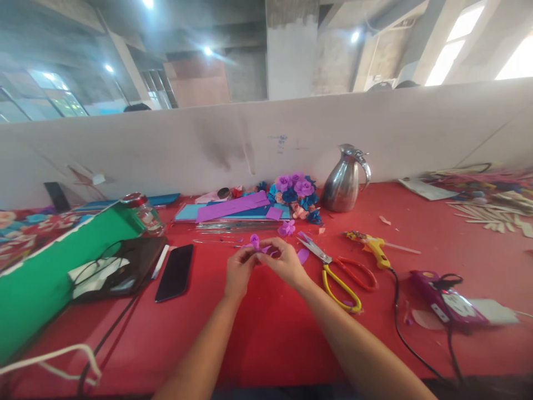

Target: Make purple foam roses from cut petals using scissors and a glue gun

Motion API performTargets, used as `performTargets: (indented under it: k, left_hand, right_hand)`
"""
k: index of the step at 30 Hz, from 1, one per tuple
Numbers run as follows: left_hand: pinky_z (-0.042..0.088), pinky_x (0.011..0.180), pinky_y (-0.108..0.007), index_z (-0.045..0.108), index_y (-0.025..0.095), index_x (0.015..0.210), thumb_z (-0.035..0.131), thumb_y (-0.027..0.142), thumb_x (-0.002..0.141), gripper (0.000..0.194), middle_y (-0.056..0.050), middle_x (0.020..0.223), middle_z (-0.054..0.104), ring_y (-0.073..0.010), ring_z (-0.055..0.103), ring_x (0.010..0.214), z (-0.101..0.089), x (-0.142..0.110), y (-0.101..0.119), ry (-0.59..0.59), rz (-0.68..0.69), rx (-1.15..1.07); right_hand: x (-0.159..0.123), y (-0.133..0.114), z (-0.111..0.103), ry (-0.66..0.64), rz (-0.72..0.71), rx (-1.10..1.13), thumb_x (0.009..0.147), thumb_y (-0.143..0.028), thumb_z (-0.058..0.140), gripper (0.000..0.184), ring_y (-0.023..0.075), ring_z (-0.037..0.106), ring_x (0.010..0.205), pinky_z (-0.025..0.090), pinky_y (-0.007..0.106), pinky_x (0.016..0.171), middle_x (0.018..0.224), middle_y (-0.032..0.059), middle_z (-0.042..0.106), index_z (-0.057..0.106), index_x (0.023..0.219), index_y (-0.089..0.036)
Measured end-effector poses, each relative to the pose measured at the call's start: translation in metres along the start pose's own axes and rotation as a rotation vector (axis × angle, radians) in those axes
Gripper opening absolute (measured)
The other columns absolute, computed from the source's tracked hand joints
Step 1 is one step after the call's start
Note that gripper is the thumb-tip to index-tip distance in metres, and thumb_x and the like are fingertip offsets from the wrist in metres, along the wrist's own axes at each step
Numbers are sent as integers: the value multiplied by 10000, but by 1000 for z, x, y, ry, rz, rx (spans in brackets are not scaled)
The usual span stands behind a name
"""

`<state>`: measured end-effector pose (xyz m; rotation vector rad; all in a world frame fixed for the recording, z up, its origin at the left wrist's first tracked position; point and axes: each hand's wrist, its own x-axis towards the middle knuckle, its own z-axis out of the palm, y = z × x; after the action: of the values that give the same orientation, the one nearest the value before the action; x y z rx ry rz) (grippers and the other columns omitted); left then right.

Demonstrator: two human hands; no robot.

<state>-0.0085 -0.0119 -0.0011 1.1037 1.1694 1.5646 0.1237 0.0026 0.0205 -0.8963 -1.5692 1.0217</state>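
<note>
Between my two hands is a small purple paper flower point(255, 241), its rolled centre pointing up. My left hand point(240, 269) pinches its lower part, and my right hand point(286, 261) grips a purple strip at its right side, fingers closed. Just beyond my fingers lies a finished purple flower point(286, 228). Scissors point(333, 265) with red and yellow handles rest open to the right of my right hand, beside a purple paper scrap point(303, 255). A heap of purple, blue and pink paper flowers point(295, 191) sits farther back.
A yellow glue gun point(375, 250) with its cord and a purple power strip point(447, 300) lie right. A steel jug point(343, 180) stands by the wall. Left are a phone point(175, 272), a dark pouch point(137, 266), a glass jar point(144, 214) and a green panel point(50, 283). Purple paper strips point(233, 206) lie behind.
</note>
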Motion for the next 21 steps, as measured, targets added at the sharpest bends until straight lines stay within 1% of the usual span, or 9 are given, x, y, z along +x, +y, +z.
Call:
performTargets:
  k: [3, 5, 9, 13, 17, 21]
  left_hand:
    - [443, 595, -246, 721, 174, 695, 730, 250, 612, 113, -3, 660, 637, -125, 549, 624, -1, -1, -1, -41, 17, 7]
    - [459, 627, -264, 728, 177, 698, 722, 265, 634, 109, -16, 692, 643, -142, 565, 670, -2, -1, -3, -59, 28, 23]
    - [476, 675, -288, 737, 179, 717, 707, 279, 676, 113, -24, 710, 641, -154, 573, 707, -7, 1, -11, -81, 41, 50]
    - [475, 664, -283, 737, 180, 719, 713, 284, 663, 120, -24, 719, 642, -148, 565, 685, -7, 1, -11, -82, 30, 40]
    - [436, 586, -244, 734, 180, 691, 711, 279, 645, 111, -4, 621, 607, -117, 514, 590, -3, 0, -1, -32, 4, 74]
    - [439, 575, -247, 736, 193, 672, 720, 268, 615, 96, 2, 610, 628, -120, 512, 572, -1, 2, 5, 38, 30, 121]
  right_hand:
    - [-3, -3, 2, -10, -97, -111, 723, -217, 667, 170, 151, 592, 711, 467, 260, 635, 814, 26, 641, 697, 890, -205]
    - [-3, -1, 2, -21, -125, -128, 745, -204, 661, 139, 151, 586, 709, 468, 261, 637, 803, 27, 632, 712, 873, -209]
    - [-2, 4, 2, -20, -114, -99, 766, -200, 649, 103, 153, 597, 713, 478, 263, 641, 804, 29, 642, 726, 832, -217]
    - [-1, 4, 2, -21, -102, -111, 750, -213, 653, 131, 155, 599, 704, 480, 260, 626, 800, 26, 650, 709, 869, -214]
    - [-2, -2, 0, 38, -68, -77, 736, -228, 627, 210, 140, 586, 661, 476, 257, 607, 827, 29, 669, 659, 941, -189]
    - [-1, -6, -4, 101, -57, -46, 750, -247, 587, 175, 133, 572, 634, 460, 247, 581, 804, 34, 679, 657, 896, -180]
